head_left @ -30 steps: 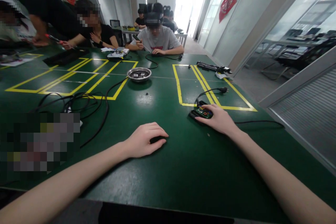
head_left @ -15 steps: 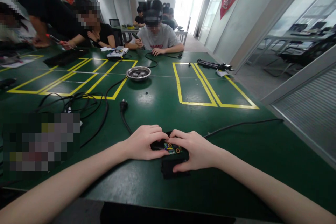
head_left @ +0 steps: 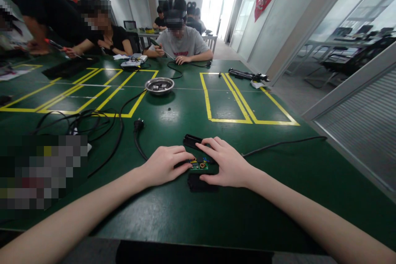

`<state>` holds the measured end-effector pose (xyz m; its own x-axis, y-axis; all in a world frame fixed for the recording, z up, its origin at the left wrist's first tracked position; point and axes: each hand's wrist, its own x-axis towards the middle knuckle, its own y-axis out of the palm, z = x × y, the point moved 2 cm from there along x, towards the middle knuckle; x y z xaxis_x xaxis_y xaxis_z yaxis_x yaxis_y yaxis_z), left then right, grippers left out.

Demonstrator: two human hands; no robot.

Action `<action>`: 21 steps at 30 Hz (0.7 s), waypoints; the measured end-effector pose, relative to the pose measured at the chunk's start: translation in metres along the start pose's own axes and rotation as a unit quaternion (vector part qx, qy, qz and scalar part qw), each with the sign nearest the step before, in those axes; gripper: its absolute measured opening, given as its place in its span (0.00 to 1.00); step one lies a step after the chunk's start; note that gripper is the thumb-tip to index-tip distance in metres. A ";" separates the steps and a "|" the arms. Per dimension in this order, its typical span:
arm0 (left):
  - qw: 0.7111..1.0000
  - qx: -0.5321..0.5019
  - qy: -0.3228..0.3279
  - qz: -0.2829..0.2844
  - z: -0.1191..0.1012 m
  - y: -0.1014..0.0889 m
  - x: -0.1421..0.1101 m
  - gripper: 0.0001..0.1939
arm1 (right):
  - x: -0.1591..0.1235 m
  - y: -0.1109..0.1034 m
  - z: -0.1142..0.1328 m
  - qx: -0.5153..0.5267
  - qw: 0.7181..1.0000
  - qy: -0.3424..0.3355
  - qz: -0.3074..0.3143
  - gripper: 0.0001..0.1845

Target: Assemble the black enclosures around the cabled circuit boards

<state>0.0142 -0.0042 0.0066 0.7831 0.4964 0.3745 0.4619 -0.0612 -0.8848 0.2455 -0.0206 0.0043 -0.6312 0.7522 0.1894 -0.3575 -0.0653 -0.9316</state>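
Observation:
My left hand (head_left: 168,166) is closed in a pinch, thumb and fingertips at the left end of a small green circuit board (head_left: 198,166) that carries copper-wound coils. My right hand (head_left: 229,165) arches over the board's right end with its fingers spread. Its fingertips reach the end of a narrow black plastic casing half (head_left: 191,140) lying beyond the board. The thumb rests on another black casing piece (head_left: 198,184) on the near side. Part of the board and both casing pieces are hidden under the right hand.
A power plug (head_left: 139,124) on a black cord lies left of my hands, near tangled cables (head_left: 93,121). Another cord (head_left: 284,144) runs right. Farther back are a metal bowl (head_left: 159,86) with small metal parts, yellow tape outlines and a black device (head_left: 247,75). Several people sit or stand beyond.
The far casing half, earlier mostly hidden under my hands, now lies apart beyond the board. My right-hand fingers have spread wider, and more of the board shows. The view has shifted slightly.

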 end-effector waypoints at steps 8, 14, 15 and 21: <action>0.998 0.032 -0.051 0.001 0.005 -0.002 -0.002 0.12 | -0.001 -0.003 -0.002 0.056 0.997 -0.033 0.044 0.53; 0.998 0.028 -0.052 -0.013 0.004 -0.002 -0.002 0.11 | 0.000 -0.001 -0.015 0.083 0.995 -0.038 0.038 0.59; 0.999 0.019 -0.046 -0.015 0.004 -0.002 -0.002 0.10 | 0.000 -0.001 -0.015 0.085 0.995 -0.037 0.034 0.59; 0.999 -0.027 -0.019 -0.023 0.006 -0.002 0.001 0.07 | 0.003 0.002 -0.009 0.074 0.997 -0.013 -0.012 0.53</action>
<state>0.0116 0.0013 0.0067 0.7451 0.5319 0.4023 0.5189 -0.0834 -0.8508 0.2490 -0.0125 0.0007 -0.6380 0.7375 0.2216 -0.4691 -0.1440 -0.8713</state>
